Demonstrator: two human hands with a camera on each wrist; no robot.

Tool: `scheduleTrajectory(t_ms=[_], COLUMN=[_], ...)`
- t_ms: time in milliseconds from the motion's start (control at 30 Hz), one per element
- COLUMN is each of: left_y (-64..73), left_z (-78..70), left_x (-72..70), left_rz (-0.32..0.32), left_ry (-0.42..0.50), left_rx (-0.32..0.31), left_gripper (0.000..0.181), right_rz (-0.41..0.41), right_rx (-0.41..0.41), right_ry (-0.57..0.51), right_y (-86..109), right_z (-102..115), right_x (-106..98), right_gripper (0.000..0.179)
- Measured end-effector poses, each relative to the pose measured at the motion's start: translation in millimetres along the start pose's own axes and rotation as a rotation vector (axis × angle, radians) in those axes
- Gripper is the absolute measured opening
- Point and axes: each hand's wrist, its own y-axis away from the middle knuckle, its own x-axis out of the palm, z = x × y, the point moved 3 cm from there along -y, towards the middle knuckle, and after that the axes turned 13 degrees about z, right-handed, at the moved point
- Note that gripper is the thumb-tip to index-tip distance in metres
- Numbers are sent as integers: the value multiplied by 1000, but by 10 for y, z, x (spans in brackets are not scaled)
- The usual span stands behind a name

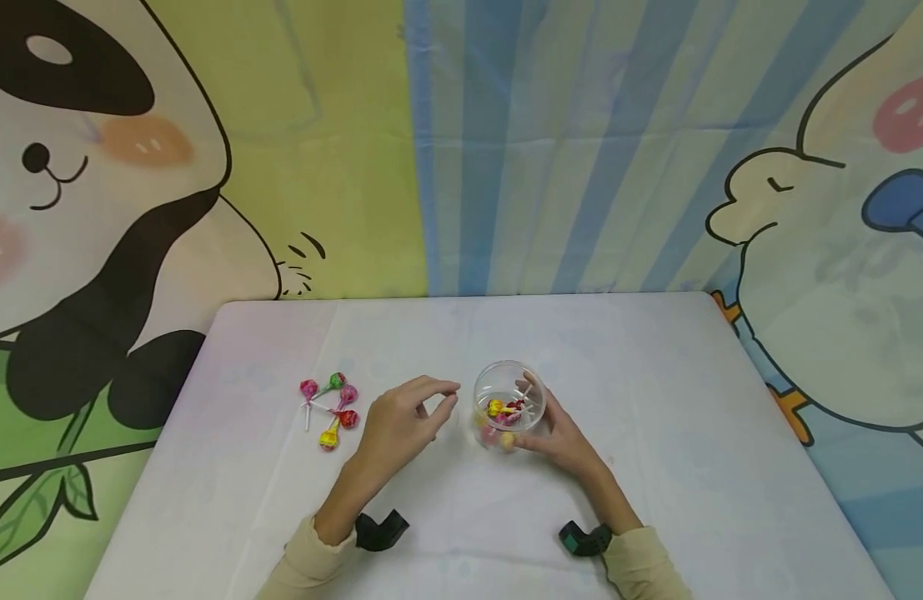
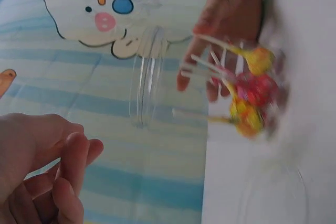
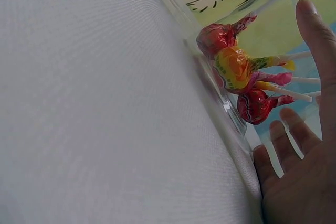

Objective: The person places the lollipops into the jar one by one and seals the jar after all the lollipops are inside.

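Jar [image 1: 497, 382] stands upright near the middle of the white worktop [image 1: 656, 375]. The right hand [image 1: 562, 433] is clamped round its right side, thumb on the near side. Inside, yellow, red and pink lollipops [image 3: 234, 71] sit heads down, sticks towards the rim. Left of the jar and apart from it is the empty left hand [image 1: 407, 417], fingers loosely bent, thumb and forefinger tips close together. Further left, 5 loose lollipops [image 1: 348, 418] lie clustered: 1 green, 1 yellow, 1 red, 2 pinkish.
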Motion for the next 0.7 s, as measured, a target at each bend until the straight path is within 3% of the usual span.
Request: scheduleTrajectory(t_ms=[133, 267, 333, 433, 533, 700], left_y=[267, 519, 619, 738, 806, 816], left_z=[324, 860, 1132, 1452, 1637, 1754], left_x=[-209, -481, -596, -698, -749, -772], left_rz=[-54, -96, -70, 19, 74, 63], left_ry=[-45, -139, -197, -232, -225, -216], left_rx=[-25, -81, -149, -250, -300, -286], left_gripper=[19, 23, 27, 31, 33, 33], right_rz=[0, -5, -12, -11, -6, 7], right_rx=[11, 17, 20, 18, 15, 18], right_ry=[-11, -11, -10, -1, -6, -15], right_y=[2, 14, 21, 25, 19, 12], right_z=[-14, 13, 36, 53, 53, 26], right_x=[23, 17, 3, -19, -28, -14], right_gripper=[98, 98, 98, 99, 98, 98])
